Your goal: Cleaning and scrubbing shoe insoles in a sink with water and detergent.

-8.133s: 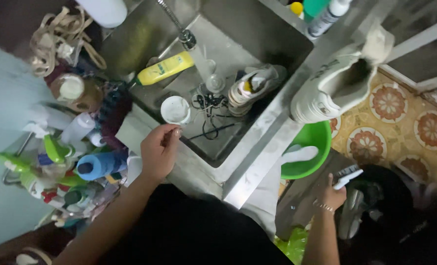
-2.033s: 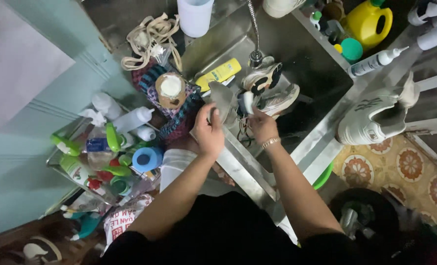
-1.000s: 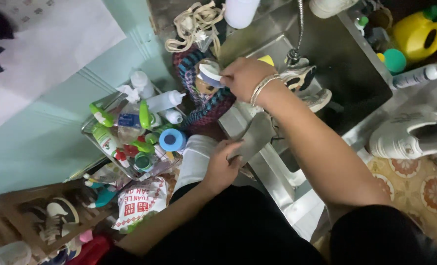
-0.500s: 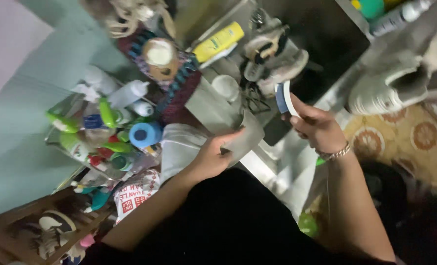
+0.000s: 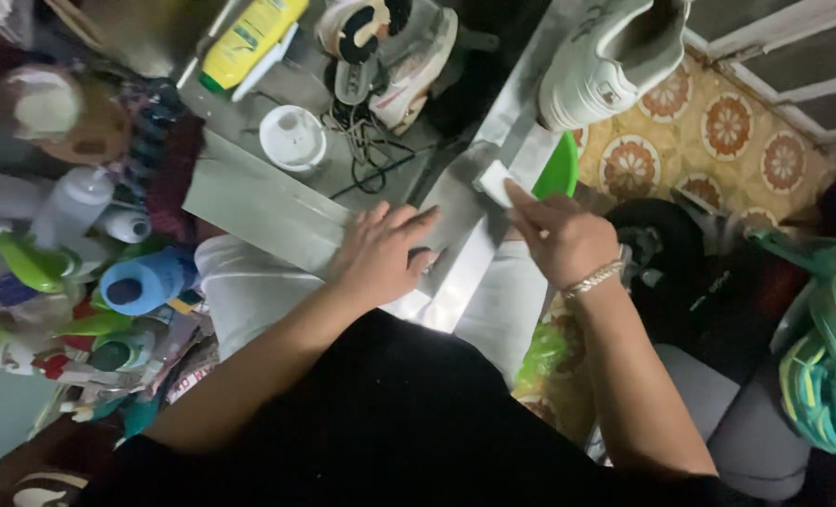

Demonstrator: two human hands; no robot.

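1. On the steel rim of the sink [image 5: 277, 202], seen from the head camera, the left hand [image 5: 380, 253] lies flat with its fingers spread, palm down on the metal edge; its grip is open and holds nothing.
2. Just to the right, the right hand [image 5: 563, 239] presses a small white block [image 5: 496, 181], perhaps a sponge or a bar of soap, against the same steel edge. The fingers pinch the block from above, so this grip is closed on it. A pale bracelet [image 5: 594, 278] circles the wrist.
3. The two hands sit near each other but apart, with a strip of bare steel between them.
4. Inside the sink basin, beyond the left hand, lie a white round lid or cup [image 5: 293, 138], a tangle of dark laces [image 5: 361, 141] and a worn sneaker [image 5: 404, 47] with a dark insole showing. A yellow bottle [image 5: 249, 38] lies on its side at the far edge.
5. A white sneaker [image 5: 610, 56] rests on the steel ledge at the upper right, well apart from the hands.
6. A green basin [image 5: 559, 169] shows just beyond the white block, below the ledge, over a patterned tile floor [image 5: 718, 131].
7. At the left, a crowded rack holds spray bottles and a blue roll [image 5: 145, 280].
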